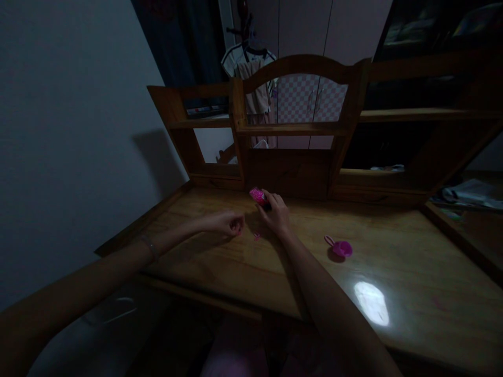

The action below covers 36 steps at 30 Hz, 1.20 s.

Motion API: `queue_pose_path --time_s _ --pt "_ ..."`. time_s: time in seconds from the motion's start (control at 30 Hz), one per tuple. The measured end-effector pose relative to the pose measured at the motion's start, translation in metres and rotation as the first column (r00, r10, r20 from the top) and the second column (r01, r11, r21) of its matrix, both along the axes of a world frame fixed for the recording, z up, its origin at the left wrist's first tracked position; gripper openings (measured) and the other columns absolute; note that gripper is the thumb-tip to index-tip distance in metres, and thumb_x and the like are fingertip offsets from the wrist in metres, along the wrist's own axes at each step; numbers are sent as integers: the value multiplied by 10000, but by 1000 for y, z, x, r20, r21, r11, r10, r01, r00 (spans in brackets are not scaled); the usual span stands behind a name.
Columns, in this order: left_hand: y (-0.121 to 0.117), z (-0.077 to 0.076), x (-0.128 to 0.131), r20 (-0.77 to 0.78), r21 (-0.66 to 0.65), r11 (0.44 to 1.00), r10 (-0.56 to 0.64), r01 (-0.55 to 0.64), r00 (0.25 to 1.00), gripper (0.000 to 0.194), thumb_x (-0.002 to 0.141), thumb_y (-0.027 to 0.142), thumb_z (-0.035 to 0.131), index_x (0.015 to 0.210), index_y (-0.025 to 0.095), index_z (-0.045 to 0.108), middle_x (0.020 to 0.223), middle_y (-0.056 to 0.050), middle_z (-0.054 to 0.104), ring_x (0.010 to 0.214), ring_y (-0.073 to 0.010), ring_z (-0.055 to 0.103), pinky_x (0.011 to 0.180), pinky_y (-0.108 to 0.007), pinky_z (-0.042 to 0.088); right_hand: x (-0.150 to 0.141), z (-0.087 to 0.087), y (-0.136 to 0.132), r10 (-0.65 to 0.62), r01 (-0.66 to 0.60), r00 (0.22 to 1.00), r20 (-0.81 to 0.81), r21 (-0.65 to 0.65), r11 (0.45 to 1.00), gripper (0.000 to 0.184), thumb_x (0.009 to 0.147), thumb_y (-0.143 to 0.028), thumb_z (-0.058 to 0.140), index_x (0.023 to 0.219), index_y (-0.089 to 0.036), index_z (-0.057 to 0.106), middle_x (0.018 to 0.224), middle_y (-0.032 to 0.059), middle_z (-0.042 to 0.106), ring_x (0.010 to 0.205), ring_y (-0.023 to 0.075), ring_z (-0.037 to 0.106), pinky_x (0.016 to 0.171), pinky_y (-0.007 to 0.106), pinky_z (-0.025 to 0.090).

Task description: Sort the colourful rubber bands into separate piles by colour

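My right hand [276, 213] is wrapped round a bright pink, patterned object [257, 196], held over the back middle of the wooden desk [236, 267]. Its kind is hard to make out in the dim light, since my fingers cover the near end. To the left, my left hand [230, 223] is low over the desk with fingers curled inward; what they hold, if anything, is hidden. Between the hands, nearer to me, lies a small thin pink piece [257, 236]. A pink cup-shaped piece with a loop [342, 248] rests on the desk right of my right forearm.
A wooden shelf unit [291, 128] rises along the desk's back edge. The pale wall [78, 115] borders the left side. Behind the shelves, clothes hang on a stand [251, 63] before pink cupboard doors [301, 31]. Light reflects off the desk at the front right.
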<state>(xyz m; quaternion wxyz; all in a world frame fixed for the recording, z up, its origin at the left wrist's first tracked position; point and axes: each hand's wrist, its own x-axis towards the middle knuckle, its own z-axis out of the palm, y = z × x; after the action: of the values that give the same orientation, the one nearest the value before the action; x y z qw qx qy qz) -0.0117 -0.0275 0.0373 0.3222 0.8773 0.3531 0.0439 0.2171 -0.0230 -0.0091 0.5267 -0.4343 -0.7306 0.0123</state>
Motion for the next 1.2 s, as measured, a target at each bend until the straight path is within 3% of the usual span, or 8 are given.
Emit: queue_pose_path --time_s 0.1,0.3,0.47,0.63,0.73,0.87,1.2 --pt "-2 5 7 -81 84 996 -8 15 997 194 714 187 639 904 151 650 723 -2 659 627 -118 589 549 -182 390 0 1 -1 5 -5 1000 -3 -5 1000 480 884 -315 588 1346 -213 506 1116 105 608 1048 259 548 911 384 469" --pt "3 7 7 -218 87 996 7 12 976 94 708 178 641 780 144 690 686 -9 658 598 -122 572 533 -195 363 -1 2 -2 8 -8 1000 -6 -13 1000 496 882 -305 585 1363 -222 496 1127 108 605 1052 260 548 909 390 470" --pt "1 14 12 -184 139 989 -28 54 983 102 700 164 655 797 154 685 721 0 639 626 -122 561 553 -200 375 -1 3 -3 11 -11 1000 0 -20 1000 494 887 -310 581 1364 -220 493 1134 105 603 1064 258 541 923 388 464" --pt "-11 23 36 -15 268 949 -167 164 986 83 729 163 680 812 160 687 921 -30 606 836 -144 574 755 -223 440 -1 3 -4 5 -5 1000 3 -30 1000 497 884 -311 583 1364 -222 492 1134 102 603 1065 256 541 921 384 462" --pt "-20 18 49 64 236 950 -224 203 972 59 750 168 682 808 163 692 1001 -44 588 923 -158 567 821 -239 448 0 3 -4 0 0 1000 -2 -38 999 498 882 -307 582 1366 -228 489 1131 98 602 1063 253 541 916 381 461" --pt "-24 5 57 75 228 964 -155 134 985 67 756 195 688 814 162 697 1041 -57 588 933 -171 570 780 -240 456 -1 2 -3 0 0 1000 5 -36 999 498 879 -307 584 1362 -228 490 1127 94 602 1058 251 539 914 375 460" --pt "-13 -9 59 -41 163 983 -78 84 996 94 741 165 640 820 178 690 754 -10 669 645 -129 593 581 -217 402 0 1 -1 5 -4 1000 16 -28 1000 511 882 -302 584 1376 -236 470 1138 100 597 1067 263 536 918 395 464"
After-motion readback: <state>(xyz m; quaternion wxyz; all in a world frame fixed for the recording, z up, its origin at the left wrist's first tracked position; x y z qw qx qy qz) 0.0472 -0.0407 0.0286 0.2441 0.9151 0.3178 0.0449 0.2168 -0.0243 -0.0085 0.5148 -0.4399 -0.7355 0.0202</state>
